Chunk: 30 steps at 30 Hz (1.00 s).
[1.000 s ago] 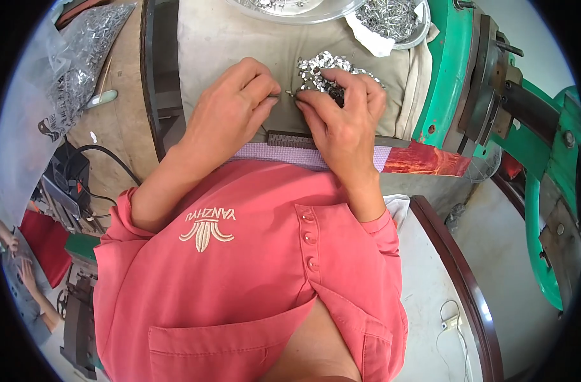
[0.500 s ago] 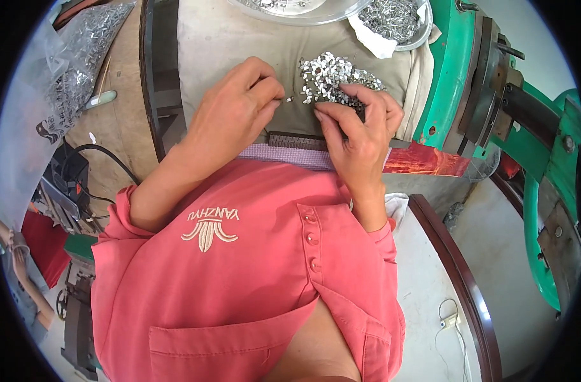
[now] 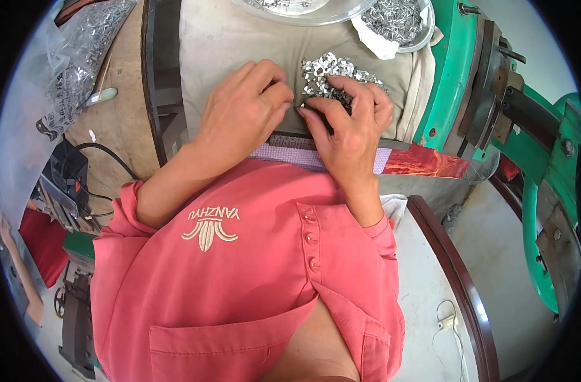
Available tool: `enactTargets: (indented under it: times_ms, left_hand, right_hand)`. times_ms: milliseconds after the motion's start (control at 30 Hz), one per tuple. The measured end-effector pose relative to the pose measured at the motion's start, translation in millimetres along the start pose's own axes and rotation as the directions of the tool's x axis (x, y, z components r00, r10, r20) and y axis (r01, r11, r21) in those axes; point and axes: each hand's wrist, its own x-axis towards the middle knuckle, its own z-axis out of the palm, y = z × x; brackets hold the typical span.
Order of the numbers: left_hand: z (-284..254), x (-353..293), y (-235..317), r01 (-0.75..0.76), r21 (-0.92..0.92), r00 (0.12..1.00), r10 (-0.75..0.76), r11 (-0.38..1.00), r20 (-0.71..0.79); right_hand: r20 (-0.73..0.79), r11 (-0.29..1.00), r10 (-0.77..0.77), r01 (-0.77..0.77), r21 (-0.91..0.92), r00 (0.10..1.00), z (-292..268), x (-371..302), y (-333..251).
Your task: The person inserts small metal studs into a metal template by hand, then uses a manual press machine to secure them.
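Note:
A heap of small shiny metal pieces (image 3: 328, 65) lies on the beige cloth (image 3: 207, 38) in front of me. My left hand (image 3: 249, 111) is just left of the heap, its thumb and fingertips pinched together; whatever they hold is too small to make out. Across from it, my right hand (image 3: 353, 124) rests at the heap's near edge. Its thumb and index fingertip close around a small whitish metal piece, while the other fingers curl over the heap. A dark ridged metal strip (image 3: 293, 142) runs along the cloth's near edge, partly hidden by my hands.
Beyond the heap stand a bowl of thin metal parts (image 3: 392, 22) and a clear basin (image 3: 303, 19). Green machinery (image 3: 453, 76) borders the right side. At left, a plastic bag of metal parts (image 3: 90, 48) lies by a light-handled tool (image 3: 101, 97). Another person's arm (image 3: 20, 267) shows far left.
My right hand has shifted left, off the heap's near side, and its thumb and index finger have come together. My left hand has edged right, so the fingertips are closer.

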Motion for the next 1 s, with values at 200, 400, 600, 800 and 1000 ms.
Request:
enactTargets:
  times_ms: [200, 400, 600, 800, 1000]
  left_hand:
    - [-7.7, -3.0, 2.1, -0.008, 0.071, 1.0, 0.009, 0.997, -0.008]
    - [-11.5, -6.3, -1.8, -0.013, 0.137, 1.0, 0.014, 0.99, -0.004]
    - [-12.5, -3.2, -3.9, 0.02, 0.084, 0.999, -0.023, 0.996, 0.028]
    - [-11.4, -3.2, -8.5, -0.022, 0.058, 0.999, 0.019, 0.998, 0.044]
    - [-6.6, -0.4, -9.1, -0.077, 0.095, 0.997, 0.074, 0.993, 0.029]
  right_hand:
    - [0.014, 0.999, -0.003, 0.002, 0.052, 1.0, 2.2, 0.5, -4.8]
    - [-0.014, 0.973, -0.083, 0.084, 0.215, 0.996, -5.6, -6.9, -5.1]
    - [0.054, 0.971, -0.131, 0.117, 0.207, 0.99, -3.1, -27.0, -9.1]
    - [0.024, 0.978, -0.088, 0.081, 0.193, 0.996, -3.9, -13.1, -0.1]
    - [0.024, 0.993, -0.106, 0.105, 0.054, 0.994, 6.2, 10.7, 0.3]
